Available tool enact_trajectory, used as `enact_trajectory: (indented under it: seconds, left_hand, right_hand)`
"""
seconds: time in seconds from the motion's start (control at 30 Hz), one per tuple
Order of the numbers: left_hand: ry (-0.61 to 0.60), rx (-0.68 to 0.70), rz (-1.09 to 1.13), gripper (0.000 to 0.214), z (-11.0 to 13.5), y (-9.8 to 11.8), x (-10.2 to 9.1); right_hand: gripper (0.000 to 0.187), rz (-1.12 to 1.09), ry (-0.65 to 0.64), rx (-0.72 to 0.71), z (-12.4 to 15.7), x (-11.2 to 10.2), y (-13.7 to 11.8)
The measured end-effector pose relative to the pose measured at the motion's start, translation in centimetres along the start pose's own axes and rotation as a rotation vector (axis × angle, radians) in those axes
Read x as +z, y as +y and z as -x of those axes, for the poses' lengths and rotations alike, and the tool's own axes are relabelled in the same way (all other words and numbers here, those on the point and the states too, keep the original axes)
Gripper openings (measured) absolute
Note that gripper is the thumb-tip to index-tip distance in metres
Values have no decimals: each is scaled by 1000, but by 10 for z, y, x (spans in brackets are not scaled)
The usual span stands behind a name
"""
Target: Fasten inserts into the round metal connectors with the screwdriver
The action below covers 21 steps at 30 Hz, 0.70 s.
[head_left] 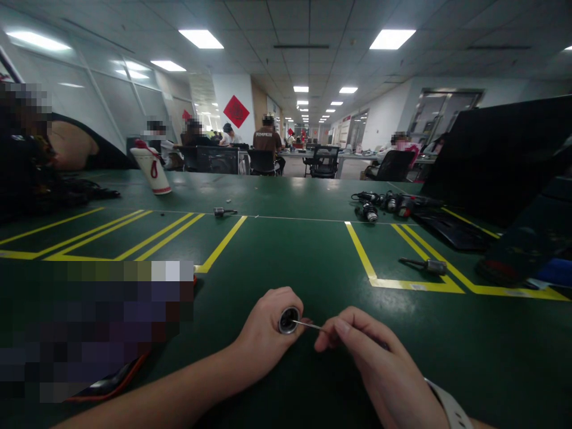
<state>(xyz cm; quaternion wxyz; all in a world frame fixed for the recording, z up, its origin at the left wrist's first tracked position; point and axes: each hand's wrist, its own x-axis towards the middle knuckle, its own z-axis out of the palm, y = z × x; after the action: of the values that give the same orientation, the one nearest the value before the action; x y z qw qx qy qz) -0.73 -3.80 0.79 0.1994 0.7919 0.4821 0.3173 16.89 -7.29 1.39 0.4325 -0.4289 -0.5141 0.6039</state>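
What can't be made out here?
In the head view:
Body of the silver-rimmed hollow cylinder: hidden by the left hand.
Inner tip of the thin silvery rod: too small, dark.
Rod's gripped part: covered by the right hand.
Large black panel's right side: cut off by picture edge.

1 metal-rimmed cylinder [283, 322], dark inside, is held with its round mouth facing the camera; 1 thin, straight metal rod [309, 325] slants to that mouth. Both are well apart from the far edge of the desk [295, 253].
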Motion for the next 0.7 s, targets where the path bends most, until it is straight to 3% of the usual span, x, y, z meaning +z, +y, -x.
enact_trajectory:
  seconds: [0.13, 0.33, 0.47, 0.7]
  left_hand:
    - [9, -21, 20, 18, 0, 0, 0]
    - [37, 3, -8, 21, -1, 1, 1]
    - [12, 53, -76, 20, 1, 1, 1]
    - [14, 10, -44, 21, 1, -1, 0]
  right_hand:
    - [27, 20, -1, -50, 1, 0, -1]
    - [25, 343, -84, -278, 10, -2, -8]
    - [28, 310, -54, -193, 9, -2, -6]
    - [28, -27, 4, -30, 0, 2, 1]
